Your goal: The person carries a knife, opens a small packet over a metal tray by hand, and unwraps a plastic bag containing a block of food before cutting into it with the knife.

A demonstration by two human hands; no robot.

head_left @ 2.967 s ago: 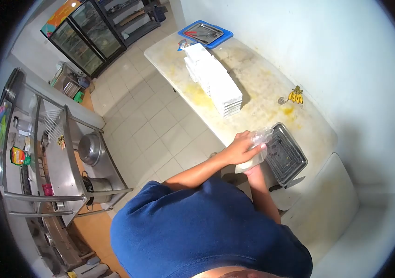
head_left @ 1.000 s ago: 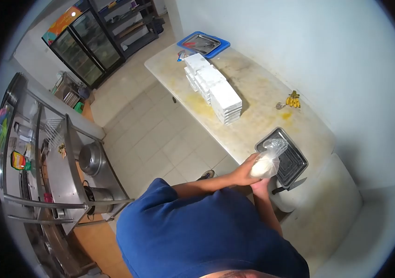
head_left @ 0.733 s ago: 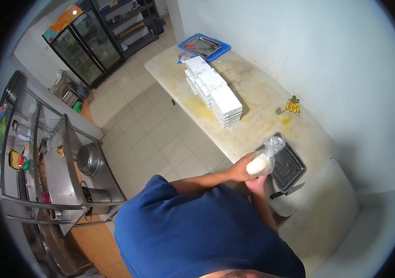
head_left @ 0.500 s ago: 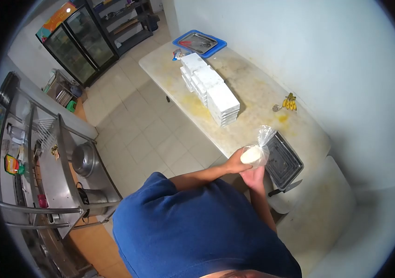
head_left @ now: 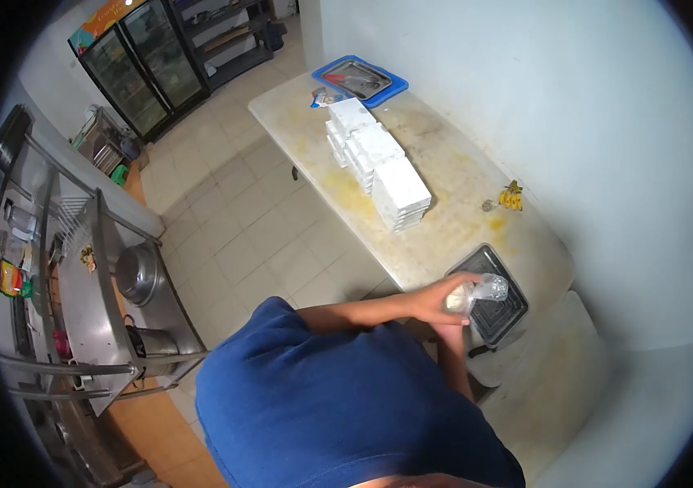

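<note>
My left hand [head_left: 436, 302] is wrapped round a clear plastic bag [head_left: 490, 288] with a pale, whitish content [head_left: 457, 299]. The bag's loose, crinkled end sticks out to the right, over a black rectangular tray [head_left: 496, 315] on the table. Directly below my left hand is my right hand [head_left: 449, 332], close against it; its fingers are hidden. A knife [head_left: 480, 351] lies by the tray's near edge, its dark handle toward my right forearm.
White boxes [head_left: 402, 189] stand in stacks on the long table [head_left: 452, 171]. Behind them is a blue tray [head_left: 399, 84] holding a metal one. Bananas [head_left: 511, 198] lie near the wall. Metal shelving [head_left: 102, 325] with pots stands at left, a glass-door fridge [head_left: 139, 73] farther back.
My left hand has turned over the bag, covering more of it. The bag's loose end, upright before, now points right. My right hand is more hidden, and the view has shifted slightly.
</note>
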